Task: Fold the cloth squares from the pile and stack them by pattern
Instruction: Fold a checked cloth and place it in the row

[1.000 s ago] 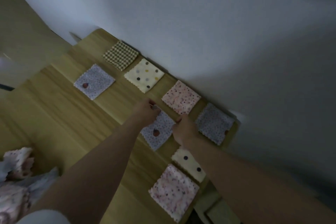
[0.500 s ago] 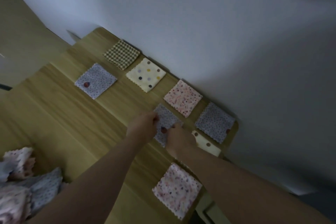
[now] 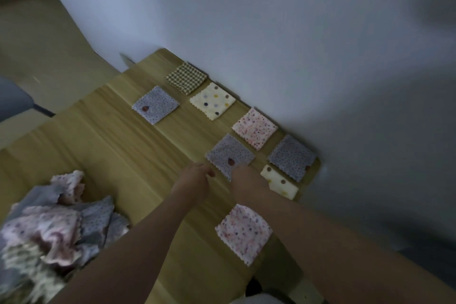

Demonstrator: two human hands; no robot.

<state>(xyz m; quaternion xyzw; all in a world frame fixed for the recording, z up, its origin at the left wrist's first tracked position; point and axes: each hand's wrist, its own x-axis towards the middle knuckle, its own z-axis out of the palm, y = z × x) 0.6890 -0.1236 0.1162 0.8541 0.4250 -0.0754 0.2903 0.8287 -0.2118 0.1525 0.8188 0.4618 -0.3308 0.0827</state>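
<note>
A folded grey dotted cloth square with a red spot lies flat on the wooden table. My left hand sits just off its near-left edge, fingers loosely curled and holding nothing. My right hand is at the square's near corner, fingertips touching or almost touching it. Other folded squares lie around it: checked, cream dotted, grey, pink, grey, cream and pink. The unfolded pile is heaped at the lower left.
A pale wall runs along the table's far edge, right behind the row of squares. The table's right end drops off beside the grey and cream squares. Bare wood lies between the pile and the squares.
Both hands have drawn back from on top of the grey dotted square to its near edge. The square now lies flat and uncovered. The view has shifted slightly.
</note>
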